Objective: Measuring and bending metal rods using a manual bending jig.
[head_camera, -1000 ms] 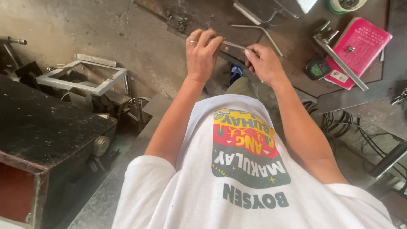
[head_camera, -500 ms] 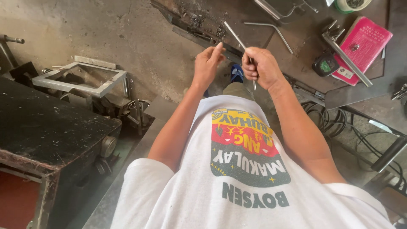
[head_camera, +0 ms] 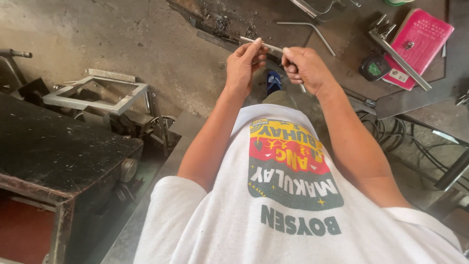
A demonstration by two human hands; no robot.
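Observation:
My left hand [head_camera: 244, 62] and my right hand [head_camera: 305, 68] are raised in front of my chest, both gripping one thin metal rod [head_camera: 272, 47]. The left fingertips pinch its left end. The right fist closes around its right part, and a short length pokes out below that fist. The rod spans the small gap between the two hands, roughly level. Below the hands I see my white printed shirt and one blue shoe [head_camera: 273, 81] on the floor.
A dark metal table [head_camera: 415, 105] at upper right carries a bent rod [head_camera: 312, 29], a red booklet [head_camera: 420, 46], a steel square bar [head_camera: 398, 56] and a tape measure [head_camera: 373, 66]. A black steel box [head_camera: 53, 151] and a welded frame [head_camera: 97, 93] stand left. Cables [head_camera: 405, 142] lie right.
Both hands rose and drew slightly apart while keeping hold of the rod, which turned from a steep slant to nearly level. The view shifted closer to the floor.

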